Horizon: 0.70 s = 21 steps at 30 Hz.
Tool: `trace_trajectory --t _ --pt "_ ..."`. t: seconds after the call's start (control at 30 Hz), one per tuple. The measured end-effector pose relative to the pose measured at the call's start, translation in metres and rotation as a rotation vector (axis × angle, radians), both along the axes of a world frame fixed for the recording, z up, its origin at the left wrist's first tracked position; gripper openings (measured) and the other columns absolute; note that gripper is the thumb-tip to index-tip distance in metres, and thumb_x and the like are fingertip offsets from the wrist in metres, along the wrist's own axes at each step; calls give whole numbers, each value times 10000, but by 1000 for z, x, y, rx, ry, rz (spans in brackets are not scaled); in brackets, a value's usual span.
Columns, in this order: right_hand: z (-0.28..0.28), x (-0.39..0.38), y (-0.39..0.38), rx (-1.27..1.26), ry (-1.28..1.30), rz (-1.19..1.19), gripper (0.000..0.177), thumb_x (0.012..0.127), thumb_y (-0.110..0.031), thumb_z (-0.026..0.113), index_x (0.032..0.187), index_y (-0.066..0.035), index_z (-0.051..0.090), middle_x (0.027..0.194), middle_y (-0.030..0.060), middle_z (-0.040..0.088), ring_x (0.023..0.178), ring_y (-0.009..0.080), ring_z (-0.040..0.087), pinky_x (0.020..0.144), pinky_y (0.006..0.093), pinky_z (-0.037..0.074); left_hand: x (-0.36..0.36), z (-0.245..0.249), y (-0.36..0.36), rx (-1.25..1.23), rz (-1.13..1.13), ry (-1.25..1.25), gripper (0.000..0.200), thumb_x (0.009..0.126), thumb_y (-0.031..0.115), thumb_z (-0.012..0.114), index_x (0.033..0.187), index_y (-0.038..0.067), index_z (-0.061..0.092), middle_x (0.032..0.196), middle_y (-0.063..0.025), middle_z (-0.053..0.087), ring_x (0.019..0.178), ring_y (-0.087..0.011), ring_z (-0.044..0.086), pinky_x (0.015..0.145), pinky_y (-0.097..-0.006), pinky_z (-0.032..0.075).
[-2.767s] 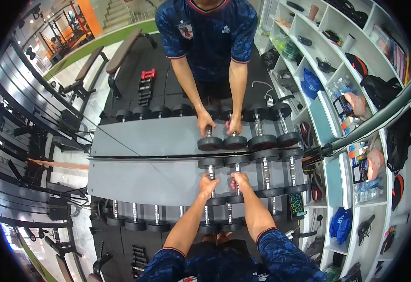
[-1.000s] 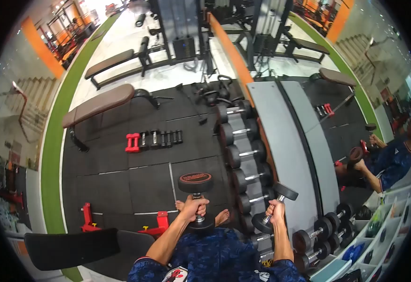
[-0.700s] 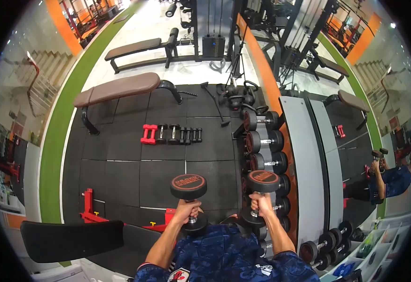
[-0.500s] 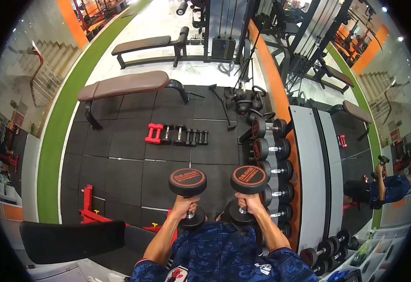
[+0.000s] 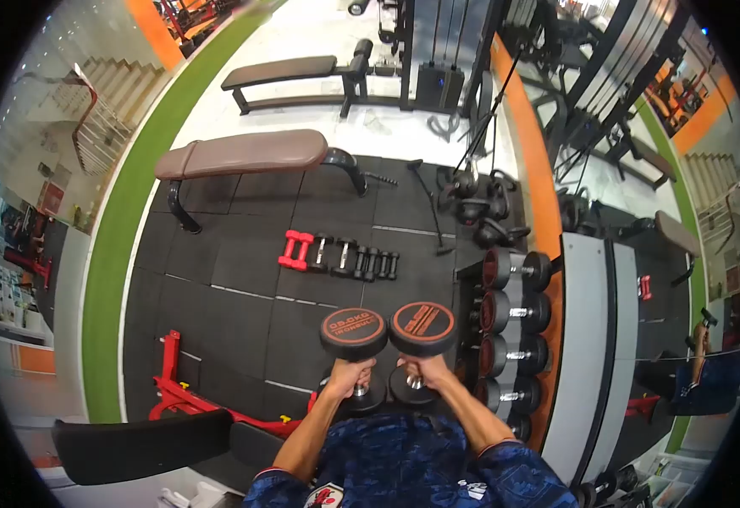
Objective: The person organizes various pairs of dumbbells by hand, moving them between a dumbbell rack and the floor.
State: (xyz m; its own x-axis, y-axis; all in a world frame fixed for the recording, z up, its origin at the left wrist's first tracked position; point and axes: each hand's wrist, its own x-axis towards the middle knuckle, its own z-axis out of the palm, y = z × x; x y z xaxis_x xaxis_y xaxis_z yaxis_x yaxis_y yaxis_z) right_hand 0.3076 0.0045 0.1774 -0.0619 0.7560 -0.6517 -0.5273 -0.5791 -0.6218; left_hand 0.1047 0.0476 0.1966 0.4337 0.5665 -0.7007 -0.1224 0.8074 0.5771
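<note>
My left hand (image 5: 350, 378) is wrapped round the handle of a black dumbbell (image 5: 353, 333) with orange lettering on its end. A matching dumbbell (image 5: 422, 328) is gripped in my right hand (image 5: 427, 371). Both are held upright in front of my chest, upper heads side by side with at most a narrow gap between them. Their lower heads are partly covered by my hands. Both forearms reach forward from a blue patterned shirt (image 5: 404, 461).
At right, a rack (image 5: 518, 326) carries several dumbbells beside a mirror. Small dumbbells (image 5: 336, 256) lie in a row on the black mat. A brown bench (image 5: 247, 154) stands beyond, kettlebells (image 5: 480, 207) at back right. A red-framed bench (image 5: 171, 372) is at left.
The two dumbbells have come together from a wider gap, the right one moving left. My view has shifted a little, so the room appears moved to the right.
</note>
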Motion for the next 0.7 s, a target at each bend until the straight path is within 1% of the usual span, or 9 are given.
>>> trace_trajectory --t 0.07,0.17,0.2,0.27,0.37,0.4,0.47,0.57,0.7 --pt "-9 9 13 -43 -8 25 114 822 -35 628 734 32 601 492 -17 387 405 73 336 411 242 238 4 -16 11 -11 -2 4 149 838 33 599 724 67 508 479 23 388 364 -80 355 394 -254 339" --pt "-31 16 31 -12 -44 63 133 827 -50 621 719 25 597 493 -16 395 405 72 333 410 241 237 21 -26 31 -28 40 -7 139 819 21 594 740 79 496 480 16 392 354 -90 366 388 -258 353" --pt "-41 17 39 79 -146 124 150 840 -82 611 725 14 605 494 -17 400 405 72 338 411 236 247 24 -27 37 -31 46 -3 146 817 19 593 739 83 488 480 15 393 352 -93 368 387 -260 352" --pt "-49 17 56 -58 -97 66 149 835 -85 617 712 -5 594 492 -18 400 404 76 346 412 233 260 21 -40 52 -33 8 -36 169 813 13 588 743 96 458 484 12 396 353 -99 376 387 -264 358" --pt "-89 2 66 -162 -33 -65 155 798 -52 648 684 -43 543 492 -20 405 393 83 360 406 238 284 15 -92 72 -136 -13 -78 172 809 3 587 752 96 454 487 7 399 355 -100 381 382 -267 362" --pt "-97 -3 68 -180 -51 -76 162 793 -43 651 682 -48 533 492 -19 406 391 83 360 405 241 285 13 -107 79 -131 -29 -60 213 821 50 584 626 64 500 470 12 405 361 -93 402 385 -261 355" --pt "-124 -7 77 -226 -80 -119 154 787 -22 651 701 -52 527 492 -15 405 387 85 358 405 243 284 12 -142 95 -128 -39 -21 207 815 44 583 625 54 502 472 8 414 362 -92 402 385 -258 354" --pt "-186 -14 81 -278 -10 -161 187 791 -25 649 660 -59 519 486 -10 399 387 95 360 409 252 289 9 -199 104 -146 -44 36 203 799 39 588 616 43 499 473 -8 435 350 -99 403 358 -260 346" --pt "-280 -20 90 -385 -37 -184 362 807 -82 633 511 -109 426 468 -10 391 373 115 348 389 273 262 9 -295 106 -173 -35 150 215 784 35 597 593 42 497 452 -12 423 336 -102 401 331 -271 337"
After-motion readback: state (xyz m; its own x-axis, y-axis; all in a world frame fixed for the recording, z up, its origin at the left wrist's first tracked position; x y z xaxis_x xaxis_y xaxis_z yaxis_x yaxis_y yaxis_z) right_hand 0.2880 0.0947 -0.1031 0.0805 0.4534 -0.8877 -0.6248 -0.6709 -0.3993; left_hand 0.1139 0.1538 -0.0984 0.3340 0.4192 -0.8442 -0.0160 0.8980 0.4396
